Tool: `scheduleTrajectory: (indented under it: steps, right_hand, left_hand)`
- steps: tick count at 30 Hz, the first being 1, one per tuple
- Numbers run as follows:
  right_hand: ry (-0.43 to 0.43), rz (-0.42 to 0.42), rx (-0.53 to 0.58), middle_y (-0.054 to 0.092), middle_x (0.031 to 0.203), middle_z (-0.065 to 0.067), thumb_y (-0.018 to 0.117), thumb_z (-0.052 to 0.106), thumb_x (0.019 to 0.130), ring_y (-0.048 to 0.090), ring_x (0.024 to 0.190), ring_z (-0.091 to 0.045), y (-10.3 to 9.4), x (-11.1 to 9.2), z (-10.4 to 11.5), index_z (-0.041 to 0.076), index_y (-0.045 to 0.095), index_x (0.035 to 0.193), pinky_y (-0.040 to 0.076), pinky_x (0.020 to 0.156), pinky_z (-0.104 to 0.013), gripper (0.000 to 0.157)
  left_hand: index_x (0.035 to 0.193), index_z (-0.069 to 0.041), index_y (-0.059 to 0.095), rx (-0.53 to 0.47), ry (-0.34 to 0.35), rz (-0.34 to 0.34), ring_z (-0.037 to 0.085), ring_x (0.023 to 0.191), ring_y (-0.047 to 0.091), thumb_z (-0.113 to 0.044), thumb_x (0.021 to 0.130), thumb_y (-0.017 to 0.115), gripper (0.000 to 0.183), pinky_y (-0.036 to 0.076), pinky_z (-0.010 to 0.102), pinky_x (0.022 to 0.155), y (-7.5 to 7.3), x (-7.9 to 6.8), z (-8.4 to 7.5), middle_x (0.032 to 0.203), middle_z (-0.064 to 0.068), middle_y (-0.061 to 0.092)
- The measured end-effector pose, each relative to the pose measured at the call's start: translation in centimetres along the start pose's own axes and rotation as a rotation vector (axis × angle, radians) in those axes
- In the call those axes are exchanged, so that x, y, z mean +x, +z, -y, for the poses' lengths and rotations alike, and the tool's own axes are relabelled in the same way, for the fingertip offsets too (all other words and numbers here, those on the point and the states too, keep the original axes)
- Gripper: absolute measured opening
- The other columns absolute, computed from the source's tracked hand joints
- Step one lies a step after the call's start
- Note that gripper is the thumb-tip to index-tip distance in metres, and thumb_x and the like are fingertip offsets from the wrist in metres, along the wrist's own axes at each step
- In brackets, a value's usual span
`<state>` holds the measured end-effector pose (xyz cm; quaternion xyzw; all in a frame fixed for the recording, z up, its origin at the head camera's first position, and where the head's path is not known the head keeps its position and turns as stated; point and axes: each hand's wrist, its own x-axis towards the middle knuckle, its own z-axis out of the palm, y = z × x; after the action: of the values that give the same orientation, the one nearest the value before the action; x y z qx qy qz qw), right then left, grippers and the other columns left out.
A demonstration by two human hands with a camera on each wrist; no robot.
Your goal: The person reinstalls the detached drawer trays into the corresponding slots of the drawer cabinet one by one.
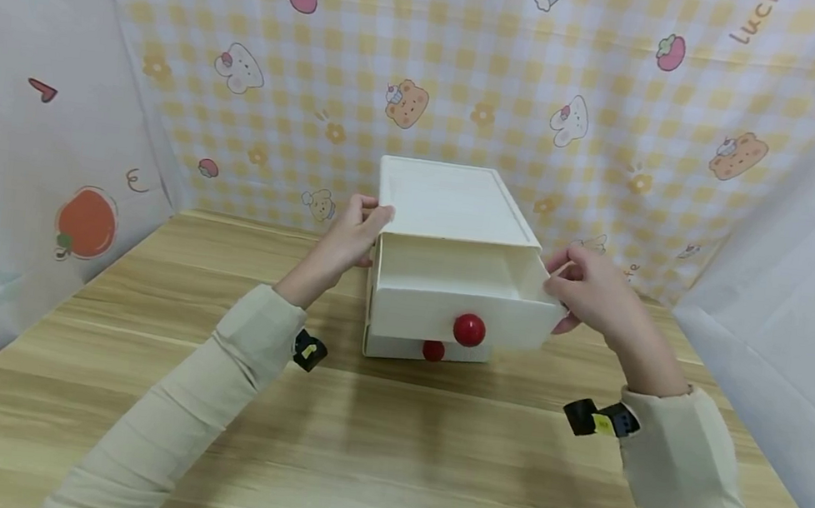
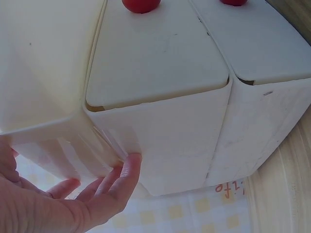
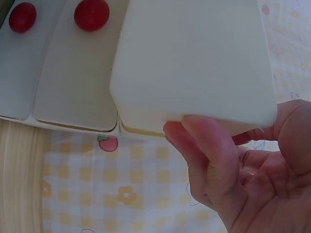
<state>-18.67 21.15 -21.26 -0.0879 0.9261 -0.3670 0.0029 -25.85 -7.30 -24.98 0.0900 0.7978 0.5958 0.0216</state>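
A small white drawer cabinet (image 1: 452, 196) stands on the wooden table. Its top drawer (image 1: 412, 313), with a round red knob (image 1: 469, 330), is pulled out toward me, and the inner walls show. Two lower drawers sit closed in the left wrist view, each with a red knob (image 2: 141, 4). My left hand (image 1: 349, 239) rests against the cabinet's left side, thumb at the top edge; its fingers (image 2: 127, 170) lie along the side wall in the left wrist view. With thumb and fingers, my right hand (image 1: 595, 292) pinches the right side wall of the pulled-out drawer near its front corner.
Behind the cabinet hangs a yellow checked cloth (image 1: 474, 69) with cartoon prints. White cloths flank the table (image 1: 385, 453) on the left and right. A dark camera is strapped at each sleeve cuff.
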Motion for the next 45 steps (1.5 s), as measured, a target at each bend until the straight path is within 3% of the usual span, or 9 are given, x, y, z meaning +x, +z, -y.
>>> scheduleTrajectory:
  steps: [7, 20, 29, 32, 35, 39, 42, 45]
  right_hand:
    - [0.032, 0.003, 0.002, 0.054, 0.09, -0.017, 0.044, 0.007, 0.09, 0.061, 0.07, -0.019, 0.0, 1.0, 0.0, -0.003, 0.045, 0.111, 0.057, 0.056, -0.032, 0.024]
    - [0.034, -0.016, -0.026, 0.055, 0.102, -0.023, 0.047, 0.013, 0.092, 0.062, 0.078, -0.023, 0.2, 1.2, 0.0, -0.005, 0.047, 0.117, 0.057, 0.058, -0.031, 0.031]
    - [0.026, -0.093, -0.034, 0.054, 0.107, -0.018, 0.046, 0.039, 0.096, 0.059, 0.075, -0.021, 0.4, 0.1, 0.0, 0.0, 0.048, 0.125, 0.056, 0.06, -0.027, 0.048]
    - [-0.03, -0.174, -0.102, 0.057, 0.105, -0.016, 0.044, 0.042, 0.095, 0.06, 0.078, -0.023, 0.5, -0.7, 0.3, 0.003, 0.051, 0.122, 0.055, 0.062, -0.026, 0.047]
    - [-0.126, -0.273, -0.16, 0.061, 0.103, -0.015, 0.047, 0.035, 0.096, 0.061, 0.085, -0.026, 0.9, -1.7, 0.9, 0.003, 0.056, 0.115, 0.053, 0.069, -0.034, 0.038]
    - [-0.312, -0.4, -0.212, 0.061, 0.097, -0.017, 0.056, 0.016, 0.092, 0.059, 0.088, -0.029, 1.9, -2.7, 1.6, -0.001, 0.06, 0.105, 0.05, 0.076, -0.044, 0.022]
    - [-0.462, -0.476, -0.279, 0.06, 0.093, -0.016, 0.061, 0.003, 0.086, 0.056, 0.087, -0.029, 2.9, -3.2, 1.9, -0.002, 0.062, 0.098, 0.049, 0.077, -0.043, 0.014]
    - [-0.573, -0.512, -0.362, 0.059, 0.091, -0.014, 0.065, -0.005, 0.08, 0.053, 0.089, -0.029, 3.8, -3.5, 2.1, 0.0, 0.063, 0.095, 0.046, 0.075, -0.04, 0.016]
  left_hand:
    - [0.141, -0.006, 0.022, -0.003, 0.004, 0.001, 0.023, 0.106, 0.042, -0.041, 0.095, 0.04, 0.061, 0.051, 0.043, 0.085, 0.1, 0.1, 0.2, 0.136, 0.015, 0.037]
    - [0.14, -0.006, 0.023, 0.004, 0.004, -0.002, 0.026, 0.113, 0.043, -0.042, 0.095, 0.039, 0.06, 0.051, 0.045, 0.087, 0.0, 0.2, 0.3, 0.14, 0.015, 0.036]
    - [0.14, -0.007, 0.024, 0.001, 0.0, -0.012, 0.027, 0.116, 0.043, -0.042, 0.095, 0.04, 0.059, 0.052, 0.045, 0.085, 0.0, 0.2, 0.4, 0.141, 0.015, 0.036]
    - [0.14, -0.007, 0.024, 0.003, 0.001, -0.014, 0.027, 0.115, 0.044, -0.042, 0.094, 0.04, 0.059, 0.052, 0.045, 0.085, 0.0, 0.2, 0.4, 0.141, 0.015, 0.036]
    - [0.14, -0.007, 0.024, 0.001, 0.001, -0.015, 0.027, 0.115, 0.044, -0.042, 0.094, 0.04, 0.059, 0.052, 0.045, 0.086, 0.0, 0.2, 0.4, 0.142, 0.014, 0.036]
    - [0.14, -0.008, 0.024, -0.001, 0.003, -0.015, 0.027, 0.116, 0.043, -0.042, 0.094, 0.04, 0.059, 0.051, 0.045, 0.086, 0.0, 0.2, 0.4, 0.141, 0.014, 0.036]
    - [0.139, -0.008, 0.024, 0.001, 0.005, -0.014, 0.027, 0.117, 0.043, -0.042, 0.094, 0.04, 0.059, 0.051, 0.045, 0.085, 0.0, 0.1, 0.4, 0.141, 0.014, 0.036]
    - [0.139, -0.008, 0.025, -0.002, 0.005, -0.015, 0.027, 0.116, 0.044, -0.042, 0.094, 0.04, 0.058, 0.052, 0.044, 0.085, 0.0, 0.1, 0.4, 0.14, 0.014, 0.037]
